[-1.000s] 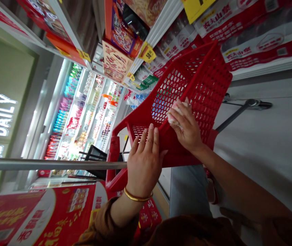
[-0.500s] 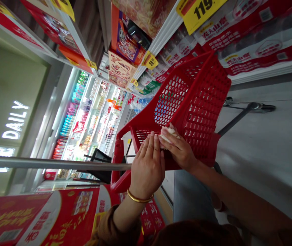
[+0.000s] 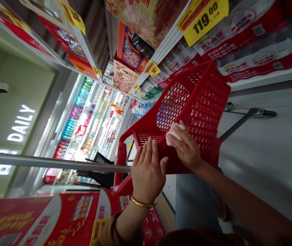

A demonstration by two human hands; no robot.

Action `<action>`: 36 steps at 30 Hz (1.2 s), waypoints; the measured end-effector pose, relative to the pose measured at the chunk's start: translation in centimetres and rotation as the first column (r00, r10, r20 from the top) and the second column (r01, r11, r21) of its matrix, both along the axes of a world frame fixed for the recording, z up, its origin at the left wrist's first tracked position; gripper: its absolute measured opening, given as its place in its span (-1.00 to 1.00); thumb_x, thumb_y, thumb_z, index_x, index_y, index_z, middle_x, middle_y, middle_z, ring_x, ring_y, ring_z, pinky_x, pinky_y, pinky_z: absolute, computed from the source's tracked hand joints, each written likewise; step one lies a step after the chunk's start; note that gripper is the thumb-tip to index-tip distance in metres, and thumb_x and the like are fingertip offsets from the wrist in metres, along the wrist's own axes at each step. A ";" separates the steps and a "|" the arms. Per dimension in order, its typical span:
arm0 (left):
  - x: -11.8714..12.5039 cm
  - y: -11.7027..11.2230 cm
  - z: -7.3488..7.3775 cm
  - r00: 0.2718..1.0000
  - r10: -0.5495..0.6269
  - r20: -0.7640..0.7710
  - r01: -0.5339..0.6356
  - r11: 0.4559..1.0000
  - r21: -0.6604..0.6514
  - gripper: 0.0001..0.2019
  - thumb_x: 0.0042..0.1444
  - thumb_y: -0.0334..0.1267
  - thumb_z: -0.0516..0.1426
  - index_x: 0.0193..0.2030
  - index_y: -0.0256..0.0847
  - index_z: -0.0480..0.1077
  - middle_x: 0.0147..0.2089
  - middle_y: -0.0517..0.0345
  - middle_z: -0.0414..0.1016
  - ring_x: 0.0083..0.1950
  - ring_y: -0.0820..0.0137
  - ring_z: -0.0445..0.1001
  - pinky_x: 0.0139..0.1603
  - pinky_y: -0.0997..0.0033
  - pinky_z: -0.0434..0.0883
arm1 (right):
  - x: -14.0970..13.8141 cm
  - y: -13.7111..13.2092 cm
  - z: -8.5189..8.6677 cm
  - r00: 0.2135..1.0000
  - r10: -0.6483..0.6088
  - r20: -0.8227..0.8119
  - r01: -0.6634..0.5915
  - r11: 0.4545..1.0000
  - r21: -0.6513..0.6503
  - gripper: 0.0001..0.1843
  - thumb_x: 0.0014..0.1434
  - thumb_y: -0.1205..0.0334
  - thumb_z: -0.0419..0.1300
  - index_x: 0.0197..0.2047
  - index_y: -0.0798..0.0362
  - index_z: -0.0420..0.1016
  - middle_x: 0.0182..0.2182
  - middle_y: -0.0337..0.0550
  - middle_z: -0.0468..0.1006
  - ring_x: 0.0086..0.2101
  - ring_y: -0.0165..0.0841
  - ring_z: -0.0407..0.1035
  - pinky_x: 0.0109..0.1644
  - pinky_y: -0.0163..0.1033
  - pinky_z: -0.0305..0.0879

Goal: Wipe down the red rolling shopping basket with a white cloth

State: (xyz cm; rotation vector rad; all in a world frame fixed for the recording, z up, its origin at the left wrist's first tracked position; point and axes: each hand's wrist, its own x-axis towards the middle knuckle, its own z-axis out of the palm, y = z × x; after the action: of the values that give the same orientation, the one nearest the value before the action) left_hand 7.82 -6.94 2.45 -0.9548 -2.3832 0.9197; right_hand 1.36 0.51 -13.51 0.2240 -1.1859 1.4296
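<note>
My right hand (image 3: 189, 148) presses a small white and pink cloth (image 3: 174, 135) against the near side of a red plastic shopping cart (image 3: 204, 106), with its fingers bent over the cloth. To its left, my left hand (image 3: 148, 171) wears a gold bangle. Its fingers are stretched out over the cart's near end, thumb apart, with nothing seen in them. I cannot tell whether its palm, which is hidden, touches the cart. A silver pole (image 3: 64, 163) runs in from the left and ends behind that hand. The cart's red handle (image 3: 120, 160) shows beside it.
The view is tilted sideways. Shelves carry red-wrapped bottle packs (image 3: 256, 58) and a yellow price tag (image 3: 204, 20). Red cartons (image 3: 71, 218) stand at lower left, and a lit display shelf (image 3: 92, 126) lies beyond. A cart wheel (image 3: 265, 112) rests on the grey floor (image 3: 258, 153).
My right hand has moved right with the cloth, away from my left hand. My left thumb has spread out from its fingers. The whole view has shifted slightly.
</note>
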 end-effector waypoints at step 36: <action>-8.1 10.9 -7.4 0.983 0.181 -0.023 -0.181 0.983 0.032 -0.47 0.33 -0.34 -0.12 0.42 -0.32 -0.02 0.44 -0.06 0.08 0.40 0.12 0.16 0.28 0.08 0.33 | -6.3 6.3 -4.3 0.954 -0.052 0.296 0.105 0.980 -0.168 -0.58 0.40 0.18 -0.04 0.28 -0.19 0.27 0.31 -0.18 0.24 0.33 -0.26 0.05 0.40 0.12 0.05</action>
State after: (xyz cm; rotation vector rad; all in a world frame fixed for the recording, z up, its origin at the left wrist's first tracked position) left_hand -0.29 4.00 -4.96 -0.7193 -2.4855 0.9524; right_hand -4.97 6.77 -17.77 -0.1660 -1.2752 1.5251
